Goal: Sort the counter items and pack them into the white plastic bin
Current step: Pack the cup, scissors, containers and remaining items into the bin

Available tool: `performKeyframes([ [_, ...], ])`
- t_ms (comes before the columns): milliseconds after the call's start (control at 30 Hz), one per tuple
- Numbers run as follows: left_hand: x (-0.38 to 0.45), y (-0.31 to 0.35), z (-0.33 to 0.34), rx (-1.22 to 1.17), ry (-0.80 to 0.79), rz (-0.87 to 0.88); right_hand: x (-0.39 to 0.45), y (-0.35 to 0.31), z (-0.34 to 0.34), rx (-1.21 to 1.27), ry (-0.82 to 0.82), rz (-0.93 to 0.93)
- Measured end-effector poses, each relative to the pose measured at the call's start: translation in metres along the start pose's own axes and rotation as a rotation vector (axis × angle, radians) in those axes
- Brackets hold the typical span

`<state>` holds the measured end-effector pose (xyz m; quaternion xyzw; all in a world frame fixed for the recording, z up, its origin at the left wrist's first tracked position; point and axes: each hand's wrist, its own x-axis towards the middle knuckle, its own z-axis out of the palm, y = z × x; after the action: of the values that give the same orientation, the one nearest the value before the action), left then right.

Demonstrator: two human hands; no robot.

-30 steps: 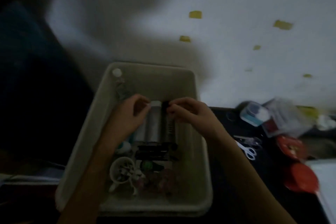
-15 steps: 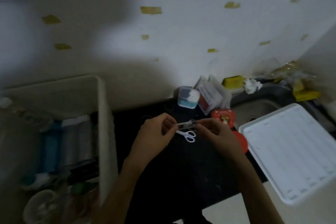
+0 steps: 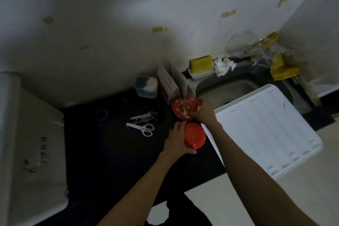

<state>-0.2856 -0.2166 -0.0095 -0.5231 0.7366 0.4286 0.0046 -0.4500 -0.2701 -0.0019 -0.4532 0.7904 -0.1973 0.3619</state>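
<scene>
The white plastic bin (image 3: 33, 134) shows only its outer wall at the far left; its inside is hidden. On the black counter (image 3: 110, 152), my left hand (image 3: 177, 138) wraps the left side of a round red tin (image 3: 195, 136). My right hand (image 3: 203, 111) grips the right edge of a red heart-shaped tin (image 3: 183, 108) with a picture on its lid. White-handled scissors (image 3: 141, 128) and smaller metal scissors (image 3: 145, 116) lie left of the tins.
A clear box of cotton swabs (image 3: 146, 86) and a red-and-white packet (image 3: 167, 86) stand against the wall. A white drying tray (image 3: 262, 130) covers part of the steel sink (image 3: 229, 88). A yellow sponge (image 3: 200, 63) sits behind the sink.
The view swung right, away from the bin. My hands left the bin's bottles, touched the small scissors, then moved right onto the two red tins.
</scene>
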Motion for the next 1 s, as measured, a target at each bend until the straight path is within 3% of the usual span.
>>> performKeyframes([
  [400, -0.002, -0.022, 0.016, -0.171, 0.174, -0.036, 0.038, -0.001, 0.024, -0.044, -0.042, 0.119],
  [533, -0.017, -0.040, 0.000, -0.195, 0.249, -0.021, 0.021, -0.002, 0.027, 0.066, 0.053, 0.060],
  [700, -0.041, -0.056, -0.038, -0.262, 0.335, -0.016, -0.002, -0.008, 0.023, 0.270, 0.140, -0.044],
  [1000, -0.135, -0.067, -0.171, -0.309, 0.603, 0.034, -0.072, -0.099, 0.024, 0.473, 0.004, -0.234],
])
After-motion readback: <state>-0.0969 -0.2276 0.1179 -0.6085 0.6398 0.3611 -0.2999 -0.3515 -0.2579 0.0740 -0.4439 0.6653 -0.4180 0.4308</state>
